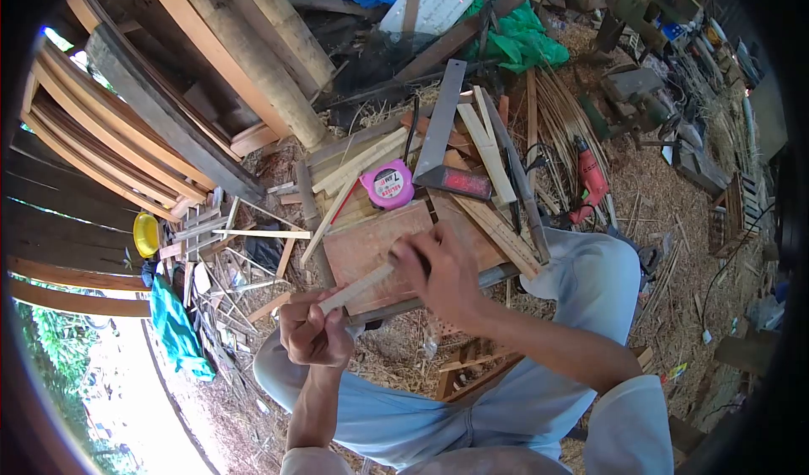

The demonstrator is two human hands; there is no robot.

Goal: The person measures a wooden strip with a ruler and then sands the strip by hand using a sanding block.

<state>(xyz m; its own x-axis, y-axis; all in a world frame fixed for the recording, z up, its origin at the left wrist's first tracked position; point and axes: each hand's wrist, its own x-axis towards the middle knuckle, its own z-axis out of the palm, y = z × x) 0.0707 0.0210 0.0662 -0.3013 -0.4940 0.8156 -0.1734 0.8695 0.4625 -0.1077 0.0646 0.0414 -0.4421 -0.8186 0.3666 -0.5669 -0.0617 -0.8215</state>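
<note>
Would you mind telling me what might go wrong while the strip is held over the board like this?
The thin wooden strip, gripped by the left hand and right hand, might snap or splinter in that grip. The pink tape measure and loose slats crowd the board, so a slip could knock them off.

The strip (358, 288) at frame centre is pale bare wood, matt and smooth. The board (371, 243) under it is reddish-brown wood, matt, scuffed. The tape measure (388, 184) has a glossy pink plastic case. The rule (442, 117) above is dull grey metal.
</note>
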